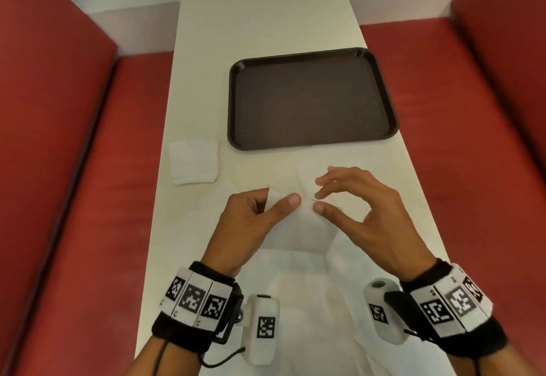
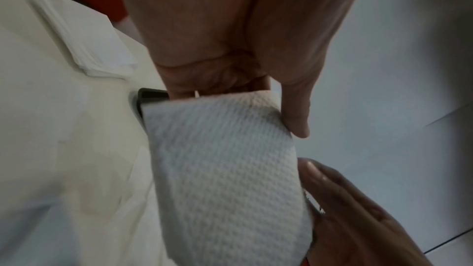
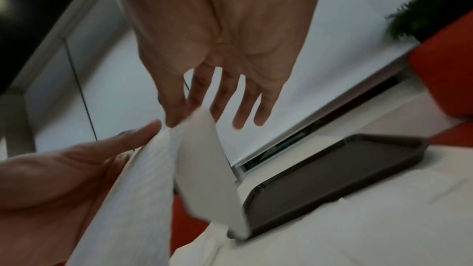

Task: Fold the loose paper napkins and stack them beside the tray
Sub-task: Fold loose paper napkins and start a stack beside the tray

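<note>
White napkin point(image 1: 298, 222) hangs pinched between left hand point(image 1: 251, 222) and right hand point(image 1: 363, 213) grips.

The head view looks steeply down and forward along a long pale table point(image 1: 257, 35) between red benches point(image 1: 59, 168), taking in both hands and wrists from above. The left wrist view sits very close under the left hand point(image 2: 230, 37), facing along its fingers at a napkin point(image 2: 225, 169) that fills most of the picture. The right wrist view looks along the right hand point(image 3: 217, 37) from equally near, somewhat blurred. All three share that napkin; the dark tray point(image 3: 332, 179) shows in each, apparently only a corner point(image 2: 151, 93) in the left wrist view.
</note>
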